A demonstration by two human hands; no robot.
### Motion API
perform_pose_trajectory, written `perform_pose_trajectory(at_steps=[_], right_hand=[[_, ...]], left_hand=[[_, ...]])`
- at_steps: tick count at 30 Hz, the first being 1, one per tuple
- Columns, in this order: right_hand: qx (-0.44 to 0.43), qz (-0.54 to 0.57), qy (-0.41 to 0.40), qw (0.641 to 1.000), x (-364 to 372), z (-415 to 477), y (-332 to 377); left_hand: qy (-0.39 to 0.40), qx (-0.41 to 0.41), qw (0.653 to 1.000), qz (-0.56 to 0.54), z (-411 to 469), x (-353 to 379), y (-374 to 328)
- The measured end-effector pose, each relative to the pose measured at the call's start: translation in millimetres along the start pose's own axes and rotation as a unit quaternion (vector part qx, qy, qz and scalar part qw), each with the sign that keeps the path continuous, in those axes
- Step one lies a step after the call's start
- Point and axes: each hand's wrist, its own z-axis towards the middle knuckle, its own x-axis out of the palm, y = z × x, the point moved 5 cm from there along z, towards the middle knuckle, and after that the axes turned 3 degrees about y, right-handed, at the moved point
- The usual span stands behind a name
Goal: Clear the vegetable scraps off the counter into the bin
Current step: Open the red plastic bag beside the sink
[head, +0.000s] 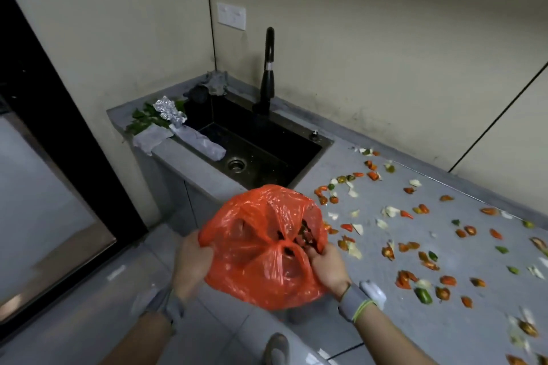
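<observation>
At far left on the counter's end lies one bunch of green leaves [141, 121], with one crumpled piece of foil [169, 109] against it. Just in front are two pale wrapped things: one flat white sheet [151, 138] hanging over the counter edge, and one long roll [199, 143] lying along the left rim of the sink [308, 147].

The left hand [191, 264], somewhat blurred, curls its fingers around the left edge of the one red plastic bag [258, 264]. One grey rag [217, 83] sits in the back corner, one switch plate [231, 16] is on the wall above, and one black faucet [268, 68] stands behind the sink, which has one round drain [235, 164].

The bag hangs in the air in front of the counter's [444, 323] edge, between the two hands, its handles gathered near the middle. The right hand [329, 271] pinches the bag's right rim, where a gap shows red and green pieces inside. Each wrist wears one grey band.

To the right, the vegetable scraps [415, 234] lie scattered across the counter: several dozen red, orange, green and white bits, too many to count exactly.
</observation>
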Motion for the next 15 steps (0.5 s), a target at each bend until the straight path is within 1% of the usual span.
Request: perform_pose_trajectory(at_steps=[1, 4, 6, 7, 9, 11, 12, 13, 14, 15], right_hand=[[0.013, -0.002, -0.012, 1.000, -1, 11, 2], [0.033, -0.001, -0.042, 0.999, -6, 39, 16], [0.045, 0.011, -0.040, 0.998, -4, 50, 20], [0.049, 0.016, -0.038, 0.998, -4, 57, 24], [0.058, 0.024, -0.037, 0.997, -5, 73, 29], [0.050, 0.034, -0.039, 0.997, -10, 85, 39], [0.045, 0.040, -0.040, 0.997, -14, 91, 43], [0.038, 0.042, -0.041, 0.998, -17, 98, 46], [0.027, 0.038, -0.043, 0.998, -20, 104, 48], [0.015, 0.033, -0.046, 0.998, -22, 109, 47]], left_hand=[[-0.007, -0.009, 1.000, 0.023, 13, -7, 0], [-0.019, -0.031, 0.999, 0.039, 41, -12, -7], [-0.018, -0.032, 0.997, 0.060, 50, -8, -17], [-0.011, -0.034, 0.998, 0.059, 58, -4, -23], [0.022, -0.033, 0.999, 0.023, 71, 7, -36], [0.054, -0.024, 0.998, 0.008, 84, 18, -48], [0.050, -0.003, 0.998, 0.035, 89, 23, -55], [0.029, 0.025, 0.995, 0.091, 94, 27, -61], [-0.007, 0.071, 0.983, 0.170, 95, 30, -68], [-0.042, 0.138, 0.958, 0.247, 94, 37, -77]])
